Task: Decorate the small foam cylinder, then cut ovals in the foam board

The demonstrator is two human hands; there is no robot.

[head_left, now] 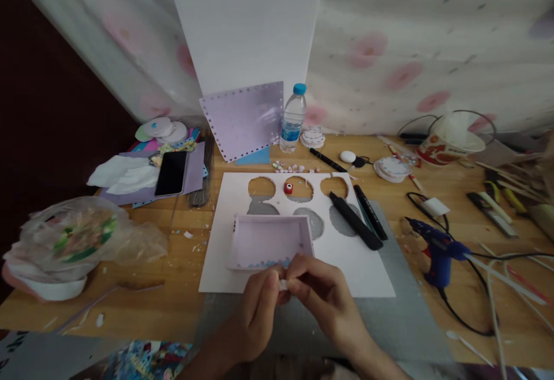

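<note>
White bit [283,283] pinched between both hands [298,299]

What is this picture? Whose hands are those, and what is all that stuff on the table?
The picture comes from a small camera worn on a person's head, looking down, so you see what that person sees. No machine here: the two hands at the bottom are the person's own. The left hand and the right hand meet and pinch a tiny white piece between their fingertips.

Just beyond them, on a white sheet with round holes cut out, stands a shallow lilac box. Two black markers lie on the sheet too. The wooden table also holds a blue glue gun on the right, a water bottle at the back, and a dark phone on the left.
</note>
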